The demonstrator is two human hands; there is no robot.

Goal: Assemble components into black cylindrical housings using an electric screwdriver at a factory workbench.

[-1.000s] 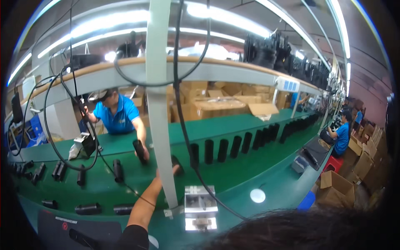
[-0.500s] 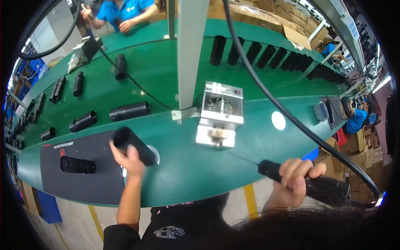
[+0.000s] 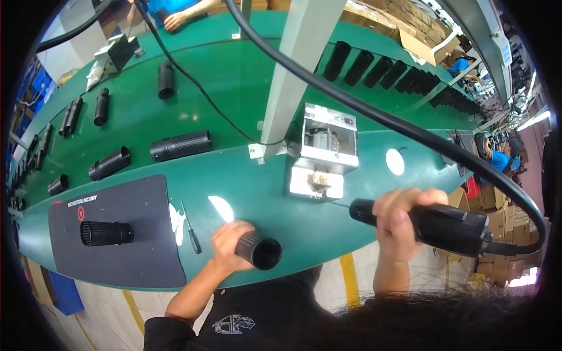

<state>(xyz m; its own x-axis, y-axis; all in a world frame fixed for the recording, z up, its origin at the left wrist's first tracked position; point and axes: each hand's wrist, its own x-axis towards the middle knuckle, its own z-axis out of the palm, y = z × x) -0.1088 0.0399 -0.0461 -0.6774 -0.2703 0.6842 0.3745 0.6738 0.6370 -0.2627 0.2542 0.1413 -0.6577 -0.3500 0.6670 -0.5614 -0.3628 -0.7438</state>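
A dark mat (image 3: pixel 134 234) lies on the green counter (image 3: pixel 234 93) with a black tube (image 3: pixel 106 233) on it, and a small screwdriver (image 3: pixel 191 235) lies just beside the mat. Further back lie a perforated black tube (image 3: pixel 180 145) and a shorter one (image 3: pixel 109 163). A metal box (image 3: pixel 323 151) stands by a grey post (image 3: pixel 295 64).

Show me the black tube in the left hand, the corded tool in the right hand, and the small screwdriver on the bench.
black tube (image 3: pixel 260 251), head view, rim of its open end.
corded tool (image 3: pixel 451 225), head view, mid body.
small screwdriver (image 3: pixel 193 240), head view, black handle.
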